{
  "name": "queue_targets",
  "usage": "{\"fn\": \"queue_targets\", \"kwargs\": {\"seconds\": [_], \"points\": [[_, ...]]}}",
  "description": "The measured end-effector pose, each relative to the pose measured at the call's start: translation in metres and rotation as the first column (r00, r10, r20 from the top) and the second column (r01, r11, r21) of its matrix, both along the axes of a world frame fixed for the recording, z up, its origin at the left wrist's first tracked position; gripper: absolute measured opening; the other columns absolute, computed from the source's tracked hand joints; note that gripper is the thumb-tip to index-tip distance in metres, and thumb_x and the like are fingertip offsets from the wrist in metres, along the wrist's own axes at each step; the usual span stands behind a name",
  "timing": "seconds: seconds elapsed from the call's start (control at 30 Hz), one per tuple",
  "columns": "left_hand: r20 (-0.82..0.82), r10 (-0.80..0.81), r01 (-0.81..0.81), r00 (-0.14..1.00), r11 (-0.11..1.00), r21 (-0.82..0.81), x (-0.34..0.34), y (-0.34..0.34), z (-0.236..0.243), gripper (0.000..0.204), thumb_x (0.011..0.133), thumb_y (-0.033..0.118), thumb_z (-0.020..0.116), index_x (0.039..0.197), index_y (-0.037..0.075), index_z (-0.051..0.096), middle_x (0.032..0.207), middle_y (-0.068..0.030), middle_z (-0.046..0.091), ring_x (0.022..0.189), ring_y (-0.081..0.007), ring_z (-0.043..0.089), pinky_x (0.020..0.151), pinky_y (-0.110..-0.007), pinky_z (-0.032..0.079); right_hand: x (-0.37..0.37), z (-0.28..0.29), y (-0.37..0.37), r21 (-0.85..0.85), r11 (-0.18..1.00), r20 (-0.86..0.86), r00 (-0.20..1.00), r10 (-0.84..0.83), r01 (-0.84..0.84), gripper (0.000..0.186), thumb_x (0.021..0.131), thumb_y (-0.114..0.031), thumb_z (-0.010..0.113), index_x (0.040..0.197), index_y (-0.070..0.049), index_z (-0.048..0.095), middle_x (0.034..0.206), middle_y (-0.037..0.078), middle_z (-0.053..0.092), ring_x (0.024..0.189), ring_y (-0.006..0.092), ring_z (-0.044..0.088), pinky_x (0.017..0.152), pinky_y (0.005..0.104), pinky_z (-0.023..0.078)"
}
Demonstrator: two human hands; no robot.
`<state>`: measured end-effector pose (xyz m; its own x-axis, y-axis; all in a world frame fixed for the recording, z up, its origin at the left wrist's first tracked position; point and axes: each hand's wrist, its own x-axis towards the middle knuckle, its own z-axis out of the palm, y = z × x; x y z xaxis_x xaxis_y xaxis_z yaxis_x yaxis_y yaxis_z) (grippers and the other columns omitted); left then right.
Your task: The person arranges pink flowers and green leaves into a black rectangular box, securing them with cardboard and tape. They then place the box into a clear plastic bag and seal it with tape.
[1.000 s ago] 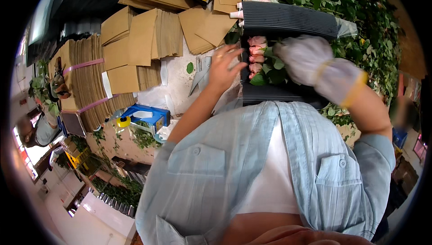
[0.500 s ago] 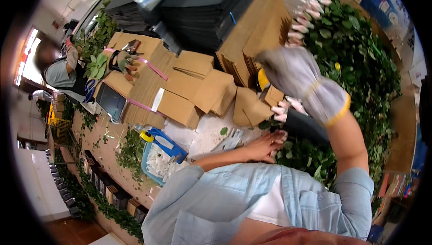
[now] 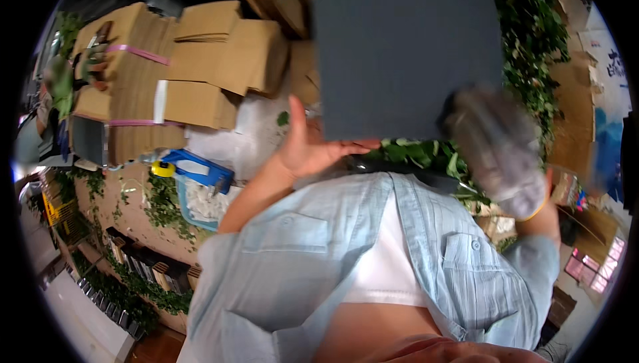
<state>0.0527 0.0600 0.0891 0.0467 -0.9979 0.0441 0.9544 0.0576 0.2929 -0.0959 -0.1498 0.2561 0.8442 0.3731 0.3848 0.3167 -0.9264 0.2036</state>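
Note:
A large flat dark grey sheet [image 3: 406,50] spans the upper middle of the view, its near edge above my shirt front. My right hand [image 3: 496,146], in a grey-white work glove with a yellow cuff edge, grips its near right corner; motion blurs the fingers. My bare left hand [image 3: 309,146] is open at the near left corner. Its thumb points up and its fingers stretch along the sheet's near edge. Green leaves [image 3: 426,154] show just below that edge. The flower heads at the back are hidden behind the sheet.
Stacked brown cardboard pieces [image 3: 213,53] lie to the left, some tied with pink straps. A blue tool [image 3: 200,170] and a yellow tape measure [image 3: 162,168] rest by a light blue basket [image 3: 193,213] of white pieces. Leafy stems [image 3: 532,50] line the right side.
The dark grey sheet has come into the middle, covering the leaves and flowers. My right hand has come down and nearer; my left hand has shifted left and its thumb has spread. The view has turned.

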Motion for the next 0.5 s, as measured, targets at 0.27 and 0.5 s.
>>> {"fn": "queue_targets", "kwargs": {"seconds": [0.27, 0.5], "points": [[0.733, -0.590, -0.208, 0.337, 0.713, 0.670, -0.042, -0.055, -0.125, 0.037, 0.092, 0.034, 0.068, 0.079, -0.001, 0.068, 0.067, -0.0088, 0.065, 0.057, -0.0157, 0.056, 0.056, -0.033, 0.045, -0.067, -0.130, -0.030, 0.610, 0.694, -0.542, 0.840, 0.015, 0.381, 0.031, 0.083, -0.009, 0.064, 0.114, -0.009, 0.062, 0.124, 0.014, 0.063, 0.110, 0.0336, 0.062, 0.087, 0.0408, 0.055], [0.814, 0.046, -0.041, -0.579, 0.996, -0.085, -0.038, -0.078, -0.072, 0.074, 0.074, 0.046, 0.078, 0.130, 0.005, 0.052, 0.140, -0.0159, 0.046, 0.124, -0.0340, 0.046, 0.102, -0.049, 0.037, -0.059, -0.196, -0.028, 0.227, 0.946, -0.651, 0.759, -0.030, 0.232, 0.048, 0.079, -0.015, 0.063, 0.126, -0.014, 0.058, 0.128, 0.011, 0.059, 0.107, 0.0311, 0.062, 0.089, 0.0385, 0.053]]}}
